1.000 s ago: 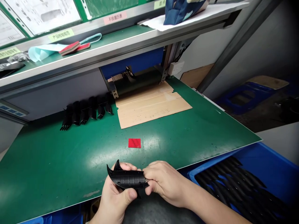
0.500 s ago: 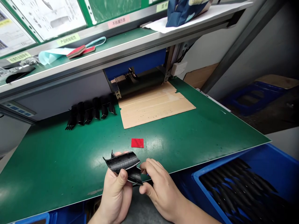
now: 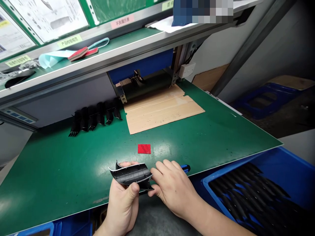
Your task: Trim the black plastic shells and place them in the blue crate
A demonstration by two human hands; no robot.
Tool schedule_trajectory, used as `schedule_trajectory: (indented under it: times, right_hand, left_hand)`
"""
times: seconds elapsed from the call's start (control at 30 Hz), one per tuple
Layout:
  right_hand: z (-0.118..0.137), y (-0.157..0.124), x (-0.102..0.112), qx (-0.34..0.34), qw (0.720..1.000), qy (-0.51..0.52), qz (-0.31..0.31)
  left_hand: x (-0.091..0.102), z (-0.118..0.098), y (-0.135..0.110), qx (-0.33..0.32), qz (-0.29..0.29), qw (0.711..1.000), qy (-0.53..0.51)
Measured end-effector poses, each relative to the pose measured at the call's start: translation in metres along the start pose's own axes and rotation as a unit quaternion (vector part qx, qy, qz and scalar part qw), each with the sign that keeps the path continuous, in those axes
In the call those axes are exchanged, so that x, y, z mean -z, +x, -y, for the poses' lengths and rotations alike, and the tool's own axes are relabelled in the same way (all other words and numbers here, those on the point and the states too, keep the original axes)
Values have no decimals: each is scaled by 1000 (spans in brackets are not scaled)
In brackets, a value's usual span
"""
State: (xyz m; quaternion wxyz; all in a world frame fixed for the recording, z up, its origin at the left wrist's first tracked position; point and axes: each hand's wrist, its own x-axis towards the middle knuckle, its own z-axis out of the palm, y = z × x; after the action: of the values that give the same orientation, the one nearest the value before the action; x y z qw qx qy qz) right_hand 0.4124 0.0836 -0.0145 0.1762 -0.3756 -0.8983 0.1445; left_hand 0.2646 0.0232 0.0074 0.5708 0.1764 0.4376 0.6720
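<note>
My left hand [image 3: 126, 200] is closed around a black curved plastic shell [image 3: 133, 173], its ribbed hollow side turned up and the thumb pressed along its near edge. A second curved section shows beneath; whether it is a separate piece I cannot tell. My right hand [image 3: 173, 188] is closed at the shell's right end, fingertips against its edge. From behind its knuckles sticks out the blue and black end of a slim tool handle [image 3: 185, 168]; the tool's working end is hidden. Just beyond the hands, a small red sandpaper-like pad [image 3: 144, 148] lies on the green table [image 3: 81, 170].
Several black shells [image 3: 95, 116] stand in a row at the back left. A cardboard sheet [image 3: 162, 114] lies under a roller-like machine [image 3: 145, 82]. To the right, a blue bin [image 3: 290, 167] holds several black parts. A shelf [image 3: 123, 49] crosses above the table.
The shell has tilted, so its hollow side faces me more. My right hand has turned over and closed in on the shell's end, and the blue handle end now shows behind it.
</note>
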Motion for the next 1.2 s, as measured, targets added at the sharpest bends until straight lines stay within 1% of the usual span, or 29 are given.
schedule_trajectory:
  times: [0.1, 0.17, 0.23, 0.3, 0.33, 0.4, 0.5, 0.53, 0.57, 0.6, 0.63, 0.7, 0.73, 0.77, 0.8, 0.87, 0.9, 0.93, 0.97, 1.0, 1.07, 1.13, 1.2]
  right_hand:
    - [-3, 1, 3, 15, 1000, -3, 16]
    - [-7, 2, 3, 22, 999, 26, 35]
    - [-10, 2, 3, 37, 993, 94, 63]
    - [-11, 1, 2, 48, 977, 193, 80]
    - [-10, 1, 1, 41, 966, 242, 75]
    - [-5, 0, 0, 7, 946, 320, 42]
    - [5, 0, -2, -45, 928, 370, -9]
    - [6, 0, -2, -52, 925, 377, -15]
    - [7, -1, -2, -52, 920, 388, -6]
    - [6, -1, -1, -46, 911, 409, 22]
    - [3, -1, -1, -38, 893, 443, 65]
    - [-4, -2, 0, -30, 836, 526, 152]
    - [-8, -2, 0, -36, 814, 555, 168]
    - [-11, -1, -1, -51, 808, 565, 156]
    - [-13, -1, -1, -67, 821, 554, 122]
    - [-13, 4, -3, -79, 873, 479, 52]
    - [-10, 7, -4, -69, 898, 434, 36]
    - [-6, 11, -5, -53, 917, 393, 36]
    - [-1, 15, -7, -33, 931, 361, 47]
    - [5, 19, -8, -12, 938, 339, 65]
    - [16, 28, -13, 18, 940, 326, 98]
    - [25, 34, -18, 23, 935, 335, 112]
    - [31, 39, -23, 15, 932, 344, 116]
  left_hand:
    - [3, 2, -1, -4, 14, 1000, -7]
    - [4, 3, -2, -14, 20, 1000, -5]
    - [3, 3, -2, -21, 30, 999, -3]
    - [2, 3, -2, -25, 37, 999, -8]
    - [1, 3, -2, -25, 37, 999, -15]
    - [0, 2, -3, -21, 32, 999, -33]
    - [-1, 3, -4, -14, 28, 998, -53]
    - [-1, 3, -4, -13, 28, 998, -57]
    - [-1, 3, -3, -14, 27, 998, -59]
    - [0, 3, -2, -16, 22, 998, -61]
    - [1, 2, -1, -17, 16, 998, -60]
    - [6, 0, 4, -13, 1, 999, -51]
    - [9, -2, 6, -7, -8, 999, -43]
    - [12, -3, 9, 0, -16, 999, -34]
    - [16, -5, 11, 9, -23, 999, -23]
    - [26, -7, 11, 25, -28, 999, -5]
    - [30, -7, 10, 31, -25, 999, 1]
    - [35, -7, 9, 36, -18, 999, 5]
    - [39, -6, 6, 40, -11, 999, 2]
    - [43, -5, 4, 43, -7, 999, -6]
    - [50, -3, 0, 46, -12, 998, -31]
    - [57, -4, -3, 34, -18, 998, -54]
    - [62, -7, -5, 5, -25, 998, -64]
